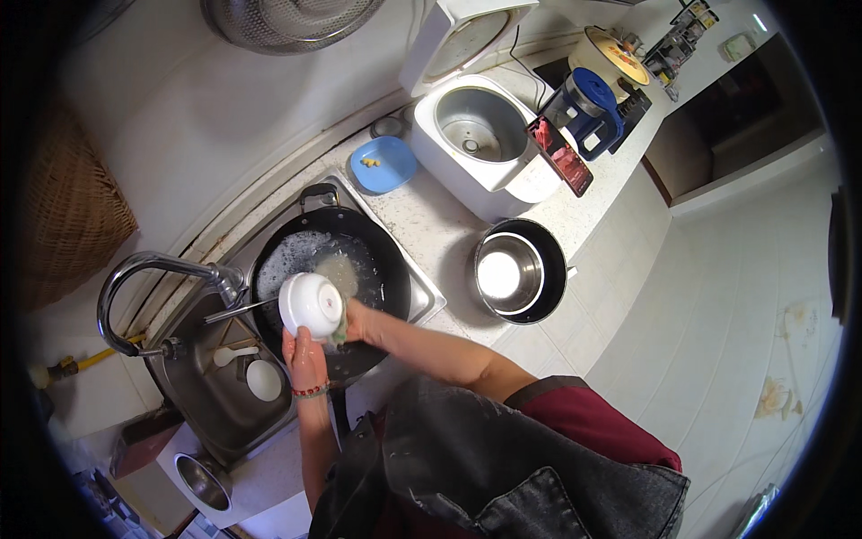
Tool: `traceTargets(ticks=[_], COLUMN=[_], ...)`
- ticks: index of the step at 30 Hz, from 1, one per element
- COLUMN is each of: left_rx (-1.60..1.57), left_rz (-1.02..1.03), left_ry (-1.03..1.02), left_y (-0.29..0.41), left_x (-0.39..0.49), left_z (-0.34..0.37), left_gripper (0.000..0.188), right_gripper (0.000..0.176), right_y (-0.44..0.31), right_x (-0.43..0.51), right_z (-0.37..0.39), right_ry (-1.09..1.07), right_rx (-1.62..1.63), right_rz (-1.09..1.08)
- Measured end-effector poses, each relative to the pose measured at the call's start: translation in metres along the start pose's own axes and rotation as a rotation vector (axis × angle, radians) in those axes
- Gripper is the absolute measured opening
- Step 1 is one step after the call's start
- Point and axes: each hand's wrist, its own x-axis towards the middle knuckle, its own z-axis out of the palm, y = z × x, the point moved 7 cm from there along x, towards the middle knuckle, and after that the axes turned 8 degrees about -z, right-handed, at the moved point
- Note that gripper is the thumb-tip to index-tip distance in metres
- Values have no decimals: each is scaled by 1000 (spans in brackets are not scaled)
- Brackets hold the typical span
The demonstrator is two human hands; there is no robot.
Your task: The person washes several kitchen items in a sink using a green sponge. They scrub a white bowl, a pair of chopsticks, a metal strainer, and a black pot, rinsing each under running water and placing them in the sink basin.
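My left hand [308, 358] grips a white bowl [310, 306], tilted so that its foot ring faces up. Against the bowl's right side, my right hand [357, 322] presses a greenish scrubbing cloth [341, 333], which is partly hidden behind the bowl and fingers. Both hands are over a large black wok [397, 269] with soapy water [293, 252] inside. A pale round patch [337, 273] shows in the water; I cannot tell what it is. Some utensil with a thin metal handle [232, 313] leans over the wok's left rim.
Left of the wok, the sink basin [202, 404] holds a white bowl [264, 381] and a white spoon [234, 354] under a curved faucet [111, 296]. On the counter are a blue dish [397, 165], an open rice cooker [458, 182], a phone [560, 156] and a dark pot [555, 269].
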Motion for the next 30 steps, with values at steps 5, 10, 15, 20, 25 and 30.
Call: traceTargets(ticks=[5, 10, 15, 20, 25, 30], left_rx=[-28, -127, -49, -22, -128, -279], left_rz=[28, -9, -81, -168, -91, -127], left_ry=[41, 203, 351, 332, 331, 234], left_y=[-5, -1, -14, -40, -41, -45], left_x=[25, 10, -4, -2, 9, 2], left_z=[-5, -32, -59, -74, -94, -83], left_gripper=[32, 30, 37, 38, 30, 41], right_gripper=[31, 32, 26, 21, 18, 19], right_y=[55, -57, -89, -57, -6, -20], right_x=[8, -7, -18, -36, -74, -64], right_z=[4, -60, -38, 60, 96, 80], right_ry=[-61, 610, 476, 24, -110, -18], right_rx=[-27, -1044, -1177, -1501, -1656, -1599], right_rz=[136, -354, -572, -846, -1101, -1063])
